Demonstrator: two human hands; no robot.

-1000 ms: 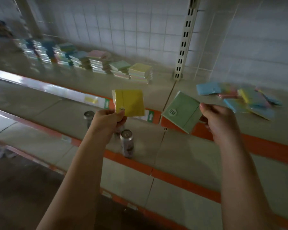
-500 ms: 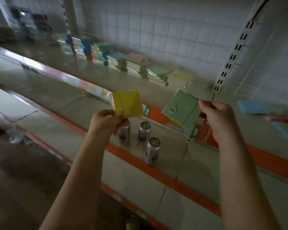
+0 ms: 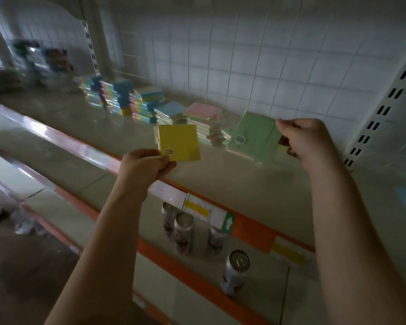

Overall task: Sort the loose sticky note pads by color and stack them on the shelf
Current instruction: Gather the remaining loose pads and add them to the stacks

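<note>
Two pads, yellow pad (image 3: 179,142) pinched above left hand (image 3: 144,167) (green pad (image 3: 252,137) beside right hand (image 3: 308,140)).

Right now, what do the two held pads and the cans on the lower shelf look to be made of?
Yellow pad and green pad: paper, apparently in clear film, since a glossy transparent edge overhangs each. Cans: likely aluminium, with shiny silver tops and printed sides.
</note>
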